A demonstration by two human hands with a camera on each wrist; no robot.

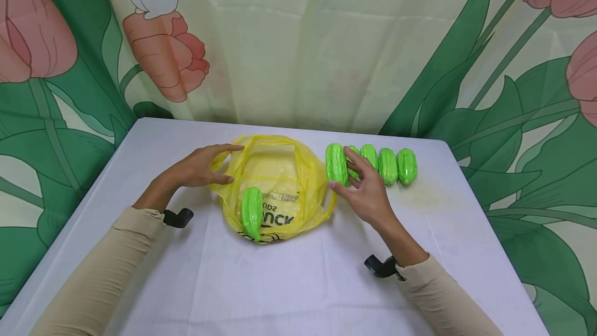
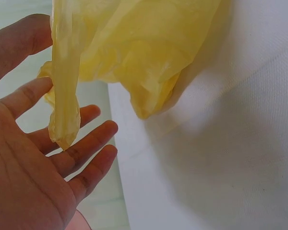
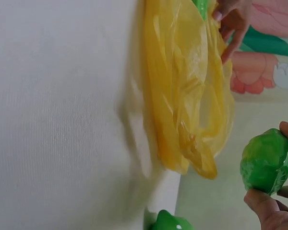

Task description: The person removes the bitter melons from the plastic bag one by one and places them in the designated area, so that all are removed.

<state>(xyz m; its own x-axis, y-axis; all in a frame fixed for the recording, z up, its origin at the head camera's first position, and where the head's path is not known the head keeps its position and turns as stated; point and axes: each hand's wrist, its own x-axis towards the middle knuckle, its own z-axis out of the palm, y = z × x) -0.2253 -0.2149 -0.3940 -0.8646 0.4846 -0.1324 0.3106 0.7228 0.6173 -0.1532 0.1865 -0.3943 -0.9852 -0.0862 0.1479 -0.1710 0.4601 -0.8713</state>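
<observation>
A yellow plastic bag (image 1: 280, 167) with dark print stands wide-mouthed in the middle of the table. One shiny green ridged gourd (image 1: 252, 211) shows at its front, and part of it appears at the bag's opening in the right wrist view. My left hand (image 1: 202, 166) is at the bag's left side, fingers spread; the left wrist view has a bag handle (image 2: 66, 72) hanging across them. Just right of the bag, my right hand (image 1: 366, 191) pinches another green gourd (image 1: 336, 164) between thumb and fingers, as the right wrist view confirms (image 3: 266, 162).
Behind and right of my right hand, several more green gourds (image 1: 387, 166) stand in a row toward the table's far right. A white cloth (image 1: 261, 284) covers the table. A curtain (image 1: 298, 56) printed with flowers, leaves and a rabbit hangs directly behind its far edge.
</observation>
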